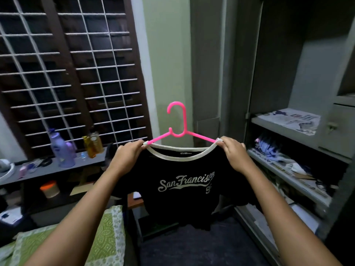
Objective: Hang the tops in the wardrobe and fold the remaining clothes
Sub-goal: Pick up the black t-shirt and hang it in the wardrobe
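A black T-shirt [184,194] with a white collar and "San Francisco" lettering hangs on a pink plastic hanger [178,129], held up in front of me. My left hand [127,157] pinches the shirt's left shoulder at the hanger's arm. My right hand [235,153] pinches the right shoulder the same way. The hanger's hook points up and to the left. The open grey metal wardrobe [288,60] stands to the right, its upper hanging space dark.
Wardrobe shelves [284,166] on the right hold newspaper and crumpled clothes. A window with a white grille [67,73] is at left, above a ledge with bottles [61,150]. A bed with a green patterned sheet [103,237] lies at lower left.
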Demonstrator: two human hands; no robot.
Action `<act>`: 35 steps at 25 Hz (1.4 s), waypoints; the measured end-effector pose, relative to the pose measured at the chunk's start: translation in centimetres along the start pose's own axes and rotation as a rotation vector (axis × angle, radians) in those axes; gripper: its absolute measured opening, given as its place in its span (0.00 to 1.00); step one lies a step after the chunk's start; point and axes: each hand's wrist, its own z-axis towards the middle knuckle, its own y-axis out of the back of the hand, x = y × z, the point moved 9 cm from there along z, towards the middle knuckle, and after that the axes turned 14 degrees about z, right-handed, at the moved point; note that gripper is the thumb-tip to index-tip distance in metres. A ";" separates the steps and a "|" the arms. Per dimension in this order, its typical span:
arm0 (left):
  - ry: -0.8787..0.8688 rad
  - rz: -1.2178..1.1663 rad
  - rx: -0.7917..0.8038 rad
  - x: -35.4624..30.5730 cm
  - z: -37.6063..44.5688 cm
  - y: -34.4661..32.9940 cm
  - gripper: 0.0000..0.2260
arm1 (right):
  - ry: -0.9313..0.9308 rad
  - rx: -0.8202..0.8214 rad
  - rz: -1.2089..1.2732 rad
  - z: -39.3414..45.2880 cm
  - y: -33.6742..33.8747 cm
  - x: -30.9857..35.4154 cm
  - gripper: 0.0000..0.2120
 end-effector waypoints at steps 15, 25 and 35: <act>-0.196 -0.331 0.175 -12.8 28.3 -18.3 0.18 | -0.304 -0.226 0.056 10.8 9.8 -23.4 0.11; -0.645 -0.550 -0.109 -39.6 37.8 -18.8 0.08 | -0.620 -0.411 -0.497 6.9 21.7 -28.7 0.19; -1.105 -0.952 -0.266 -53.8 41.8 -10.8 0.11 | -0.633 -0.978 -0.760 3.2 28.5 -21.6 0.19</act>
